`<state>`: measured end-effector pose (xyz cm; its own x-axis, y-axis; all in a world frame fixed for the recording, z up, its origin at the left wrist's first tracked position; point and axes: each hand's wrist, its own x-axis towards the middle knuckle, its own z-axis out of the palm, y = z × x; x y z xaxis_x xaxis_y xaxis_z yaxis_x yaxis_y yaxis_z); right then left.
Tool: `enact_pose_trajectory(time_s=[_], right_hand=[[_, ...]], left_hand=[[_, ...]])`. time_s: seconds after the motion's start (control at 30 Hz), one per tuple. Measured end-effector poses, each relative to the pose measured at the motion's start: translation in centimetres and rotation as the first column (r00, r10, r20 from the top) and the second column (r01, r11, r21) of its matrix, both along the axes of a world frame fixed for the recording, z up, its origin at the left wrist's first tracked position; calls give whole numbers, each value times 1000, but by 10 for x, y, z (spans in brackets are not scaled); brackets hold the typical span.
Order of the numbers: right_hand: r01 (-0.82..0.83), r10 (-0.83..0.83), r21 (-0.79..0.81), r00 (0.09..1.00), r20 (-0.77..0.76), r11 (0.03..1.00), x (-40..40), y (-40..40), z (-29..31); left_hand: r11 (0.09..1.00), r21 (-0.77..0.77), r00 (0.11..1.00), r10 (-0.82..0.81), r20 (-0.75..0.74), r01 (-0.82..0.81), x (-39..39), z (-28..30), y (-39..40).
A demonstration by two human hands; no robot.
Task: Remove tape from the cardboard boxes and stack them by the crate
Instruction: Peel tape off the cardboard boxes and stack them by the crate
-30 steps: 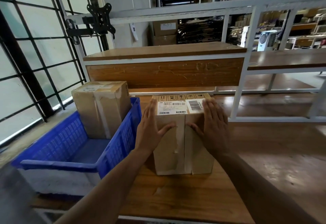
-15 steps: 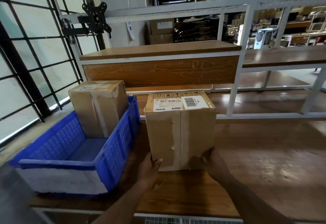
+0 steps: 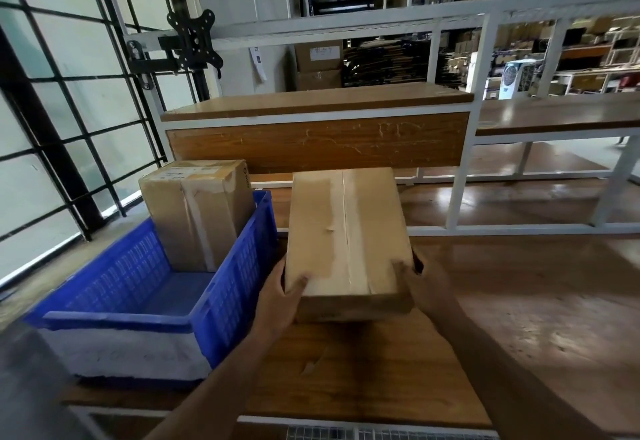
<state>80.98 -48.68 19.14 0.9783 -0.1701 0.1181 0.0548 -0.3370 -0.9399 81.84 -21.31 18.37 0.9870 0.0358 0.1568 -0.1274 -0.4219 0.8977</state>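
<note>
Taped cardboard box tilted, near corners gripped by both hands' fingers

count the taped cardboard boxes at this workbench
2. One box is held over the bench in both hands, left hand and right hand. The other box stands in the blue crate. More boxes sit on distant shelves.

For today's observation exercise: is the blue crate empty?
No: a taped cardboard box stands inside the blue crate at its far end, while both hands hold a second box over the table.
</note>
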Motion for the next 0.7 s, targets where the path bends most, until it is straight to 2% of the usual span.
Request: enact_pose_trajectory(time_s=[0.13,0.2,0.37,0.5,0.63,0.7], right_hand=[[14,-30,173,995,91,985,-5,8,32],[11,-40,248,993,111,969,-6,12,45],[-24,-17,245,986,166,969,3,9,69],[-29,-10,297,992,129,955,13,9,82],[-48,21,242,993,115,969,24,13,83],[-12,-5,140,993,120,990,30,16,84]], left_hand=[[968,-250,999,-26,32,33,-12,37,-3],[950,-308,998,-26,52,41,-14,52,-4],[891,-436,991,-107,75,129,3,71,9],[866,-462,980,-195,35,189,9,81,10],[811,-572,988,-153,-2,125,16,86,1],[812,-579,994,-109,-21,77,24,90,-3]])
